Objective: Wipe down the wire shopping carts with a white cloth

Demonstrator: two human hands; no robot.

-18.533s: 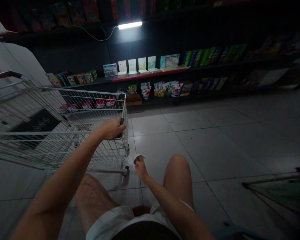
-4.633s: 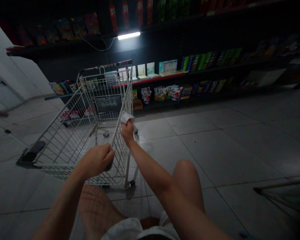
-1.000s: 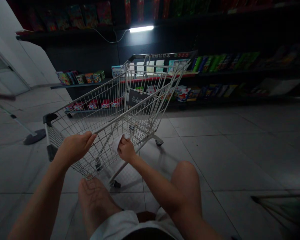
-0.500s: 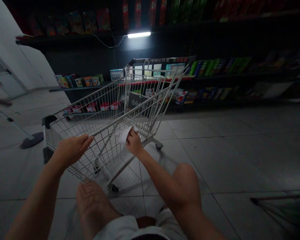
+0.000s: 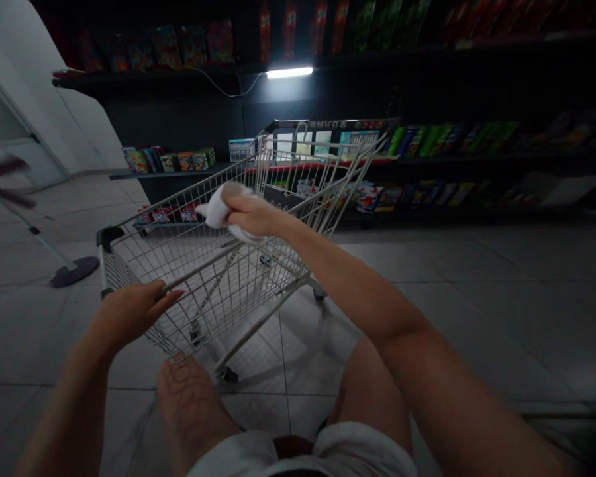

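Right fingers (image 5: 239, 205) closed on cloth (image 5: 216, 211), apparently.

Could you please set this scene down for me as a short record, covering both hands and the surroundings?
Left hand: the left hand grips the near top rail of a wire shopping cart
Right hand: the right hand holds a white cloth or tissue
Cloth contact with cart: cannot tell
Behind cart: dark shelving with packaged goods
Lighting: lit tube below the upper shelf
Left side: pole on a round dark base
Floor: pale tiles
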